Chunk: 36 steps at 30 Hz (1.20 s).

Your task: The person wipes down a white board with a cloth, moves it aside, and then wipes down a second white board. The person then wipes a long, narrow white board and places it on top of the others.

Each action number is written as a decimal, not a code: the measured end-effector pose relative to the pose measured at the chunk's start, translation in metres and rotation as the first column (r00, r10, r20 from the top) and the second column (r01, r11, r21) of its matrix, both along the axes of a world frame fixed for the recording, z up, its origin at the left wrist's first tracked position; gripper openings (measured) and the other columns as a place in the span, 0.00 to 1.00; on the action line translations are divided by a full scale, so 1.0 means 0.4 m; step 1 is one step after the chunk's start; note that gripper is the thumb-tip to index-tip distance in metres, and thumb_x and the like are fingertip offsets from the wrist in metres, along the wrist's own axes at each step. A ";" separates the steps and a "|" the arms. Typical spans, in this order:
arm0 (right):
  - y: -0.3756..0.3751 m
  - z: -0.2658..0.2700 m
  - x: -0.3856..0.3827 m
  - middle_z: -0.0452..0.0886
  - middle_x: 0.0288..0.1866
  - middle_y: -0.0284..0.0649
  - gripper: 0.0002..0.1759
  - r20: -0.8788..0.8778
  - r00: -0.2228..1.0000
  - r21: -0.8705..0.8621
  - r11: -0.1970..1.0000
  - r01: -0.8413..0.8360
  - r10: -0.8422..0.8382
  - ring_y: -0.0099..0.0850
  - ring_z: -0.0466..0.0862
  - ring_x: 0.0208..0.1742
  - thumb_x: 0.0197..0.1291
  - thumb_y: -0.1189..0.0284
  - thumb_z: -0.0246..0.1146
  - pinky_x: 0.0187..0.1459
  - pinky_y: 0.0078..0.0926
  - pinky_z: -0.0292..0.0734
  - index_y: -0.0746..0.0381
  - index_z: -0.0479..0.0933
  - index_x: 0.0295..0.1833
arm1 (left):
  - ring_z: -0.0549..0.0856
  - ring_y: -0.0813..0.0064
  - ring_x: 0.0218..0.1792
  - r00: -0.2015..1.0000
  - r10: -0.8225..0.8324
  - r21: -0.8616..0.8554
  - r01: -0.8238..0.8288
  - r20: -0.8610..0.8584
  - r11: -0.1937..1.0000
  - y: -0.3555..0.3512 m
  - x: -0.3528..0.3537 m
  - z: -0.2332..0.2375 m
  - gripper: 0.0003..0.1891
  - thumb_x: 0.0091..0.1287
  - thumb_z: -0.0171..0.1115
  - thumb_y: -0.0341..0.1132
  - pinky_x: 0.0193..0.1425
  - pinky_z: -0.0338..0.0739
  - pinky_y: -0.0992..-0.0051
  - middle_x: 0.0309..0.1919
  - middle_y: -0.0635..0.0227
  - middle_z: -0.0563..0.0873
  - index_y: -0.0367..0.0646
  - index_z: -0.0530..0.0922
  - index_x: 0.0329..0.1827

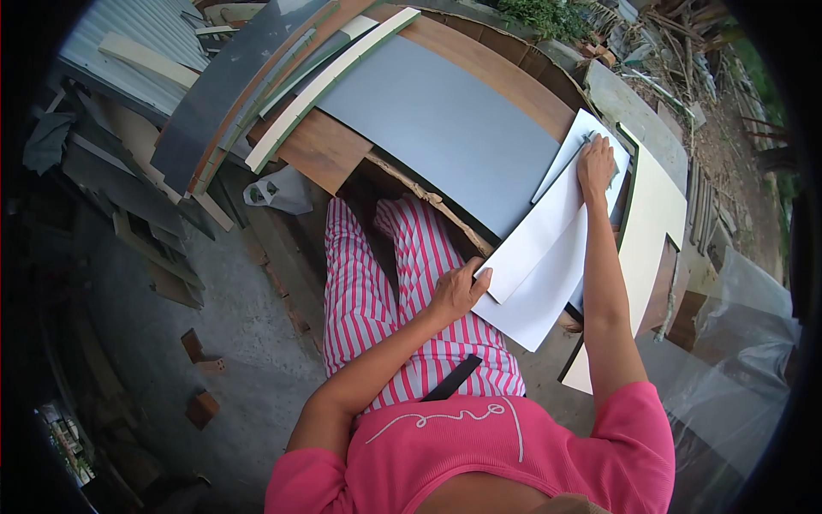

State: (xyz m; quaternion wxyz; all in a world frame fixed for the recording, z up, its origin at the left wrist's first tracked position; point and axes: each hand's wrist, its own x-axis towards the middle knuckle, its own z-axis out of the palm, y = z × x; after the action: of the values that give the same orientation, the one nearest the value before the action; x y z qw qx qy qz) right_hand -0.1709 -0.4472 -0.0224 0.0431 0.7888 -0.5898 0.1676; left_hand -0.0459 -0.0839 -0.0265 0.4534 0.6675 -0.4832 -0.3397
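Observation:
Folded white sheets (548,236) lie over the near right part of a grey panel (445,120) and hang toward my lap. My left hand (459,293) is closed on their near left corner, with the thumb on top. Farther out, my right hand (597,167) rests on the far end of the sheets, fingers curled down. A small grey metal piece (588,137) pokes out by its fingertips; its kind is too small to tell. What lies under the palm is hidden.
Cream strips (334,90) and a dark board (231,86) lie stacked at the left. A cream panel (646,223) stands at the right, near clear plastic sheeting (736,317). A rough stick (428,199) runs along the near edge. Brick pieces (203,409) lie on the floor.

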 end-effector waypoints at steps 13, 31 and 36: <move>0.715 0.112 0.010 0.56 0.75 0.47 0.30 0.062 0.837 0.227 0.809 -0.542 0.544 0.45 0.53 0.76 0.62 0.73 0.55 0.73 0.45 0.47 0.64 0.59 0.71 | 0.83 0.46 0.29 1.000 0.024 -0.001 -0.024 0.008 1.000 0.003 -0.005 -0.015 0.27 0.71 0.45 0.52 0.34 0.76 0.56 0.23 0.45 0.81 0.32 0.74 0.47; 0.409 0.053 0.005 0.57 0.74 0.50 0.26 0.025 0.973 0.048 0.972 -0.231 0.230 0.48 0.54 0.75 0.69 0.69 0.45 0.73 0.44 0.47 0.65 0.58 0.70 | 0.83 0.50 0.24 1.000 0.004 0.008 -0.004 -0.013 1.000 0.006 -0.002 -0.008 0.27 0.72 0.44 0.53 0.29 0.76 0.58 0.20 0.47 0.80 0.32 0.74 0.45; 0.730 0.102 0.023 0.54 0.75 0.49 0.31 0.045 0.897 0.211 0.874 -0.438 0.439 0.46 0.52 0.76 0.62 0.75 0.54 0.73 0.48 0.46 0.64 0.58 0.71 | 0.83 0.46 0.29 1.000 -0.010 0.008 0.010 -0.027 1.000 0.003 -0.002 -0.005 0.24 0.71 0.45 0.52 0.34 0.75 0.55 0.22 0.47 0.81 0.35 0.73 0.47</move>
State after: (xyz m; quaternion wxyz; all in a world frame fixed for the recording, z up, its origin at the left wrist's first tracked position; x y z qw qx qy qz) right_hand -0.1618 -0.1551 0.0183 -0.0804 0.9022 -0.4102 0.1063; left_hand -0.0467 -0.0829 -0.0286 0.4553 0.6625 -0.4788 -0.3529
